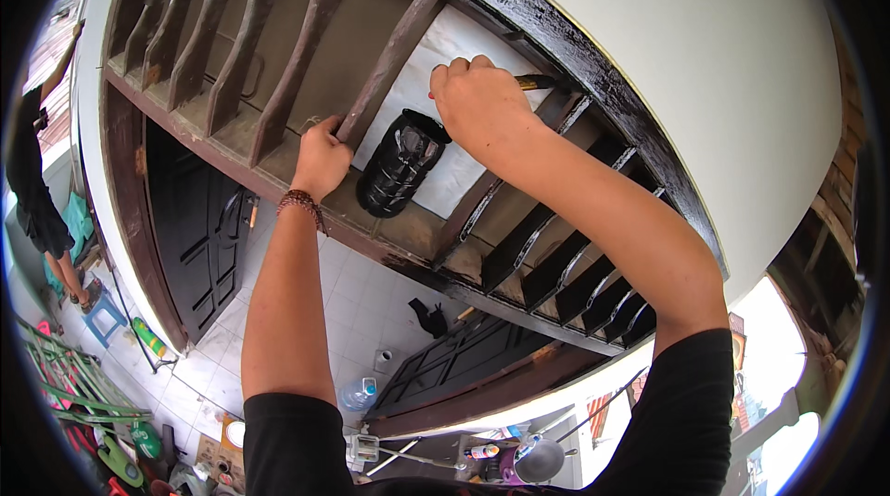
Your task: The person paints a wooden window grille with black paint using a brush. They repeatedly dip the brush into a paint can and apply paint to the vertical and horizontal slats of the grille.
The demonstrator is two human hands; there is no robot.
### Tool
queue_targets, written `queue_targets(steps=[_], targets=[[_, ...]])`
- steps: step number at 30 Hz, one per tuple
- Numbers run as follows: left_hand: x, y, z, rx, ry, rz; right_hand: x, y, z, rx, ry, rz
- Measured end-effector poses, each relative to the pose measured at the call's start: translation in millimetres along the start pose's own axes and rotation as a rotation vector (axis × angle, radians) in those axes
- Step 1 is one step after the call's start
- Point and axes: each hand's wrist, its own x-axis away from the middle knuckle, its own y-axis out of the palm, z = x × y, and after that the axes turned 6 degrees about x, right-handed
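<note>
My left hand (322, 159) grips the lower end of a bare brown wooden slat (393, 58) in the transom above a doorway. My right hand (480, 96) is closed around a paintbrush (534, 82), most of whose handle is hidden by the fingers. Its tip touches or nearly touches the transom frame's dark upper corner. Between my hands, a cut plastic bottle (400, 166) coated in black paint stands on the transom's lower ledge, leaning in the view. To the right, several wavy slats (518, 246) are painted black, with pale streaks along their edges.
Black paint covers the right part of the upper frame rail (542, 16); unpainted slats (236, 37) fill the left. Below are two dark door leaves (198, 218) (459, 364), a water bottle (358, 393) and a wok (541, 460). At far left, a person (35, 169) stands on a blue stool (104, 315).
</note>
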Motion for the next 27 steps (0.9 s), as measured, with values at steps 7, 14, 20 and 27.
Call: queue_targets(steps=[7, 14, 20, 27], targets=[[-5, -2, -8, -0.058, 0.073, 0.019, 29, -37, 13, 0.067, -0.037, -0.055], [0, 2, 2, -0.003, -0.018, -0.020, 29, -31, 10, -0.090, -0.084, 0.077], [-5, -2, -13, -0.054, 0.116, 0.042, 43, -40, 27, -0.060, -0.103, 0.062], [0, -1, 3, -0.051, 0.014, -0.015, 40, -40, 24, -0.190, -0.180, 0.118]])
